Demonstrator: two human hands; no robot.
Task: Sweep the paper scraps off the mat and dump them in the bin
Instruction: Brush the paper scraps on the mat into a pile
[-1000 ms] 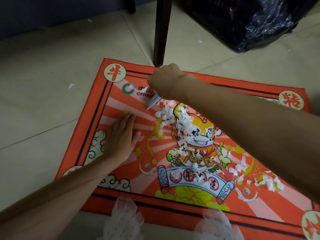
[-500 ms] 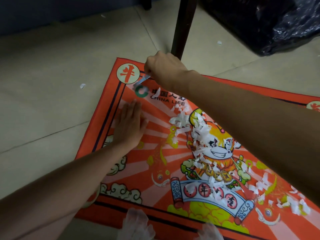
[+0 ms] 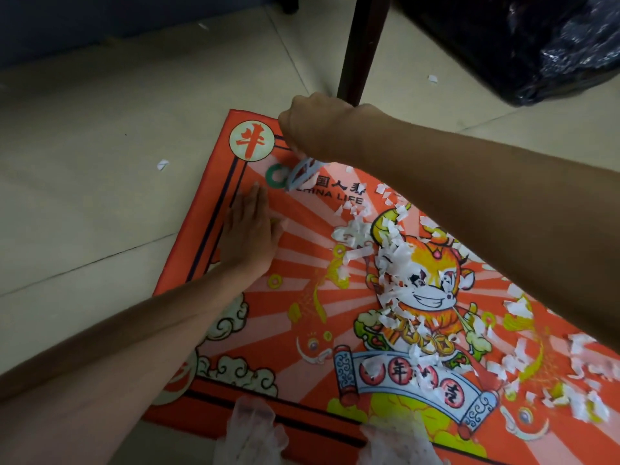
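the orange mat [image 3: 302,250] lies on the pale tiled floor [image 3: 100,135], its printed cartoon ox near the middle and the words "china life" toward 11 o'clock. the left hand [image 3: 250,238] lies flat on the mat at about 9 o'clock of the ox, palm down, fingers straight and close together, pointing to 12 o'clock, holding nothing. the right hand [image 3: 313,124] reaches across from 3 o'clock to the mat's far corner at 11 o'clock, curled into a fist around a pale, blurred tool [image 3: 302,174] that sticks down from it onto the green logo; what kind of tool it is cannot be told.

the paper scraps [image 3: 396,260] are white and torn small. the thickest band runs over the ox from its horns at 12 o'clock down to the scroll at 6 o'clock, and a looser scatter lies toward 4 o'clock near the mat's right side. 2 stray scraps sit off the mat on the floor, 1 at 10 o'clock and 1 at 1 o'clock.

a dark chair leg [image 3: 364,45] stands just past the right hand at 12 o'clock. the black bin bag [image 3: 536,45] fills the 1 to 2 o'clock corner, well apart from the scraps. pale mesh shapes [image 3: 251,434], too blurred to identify, show at 6 o'clock by the mat's near edge.
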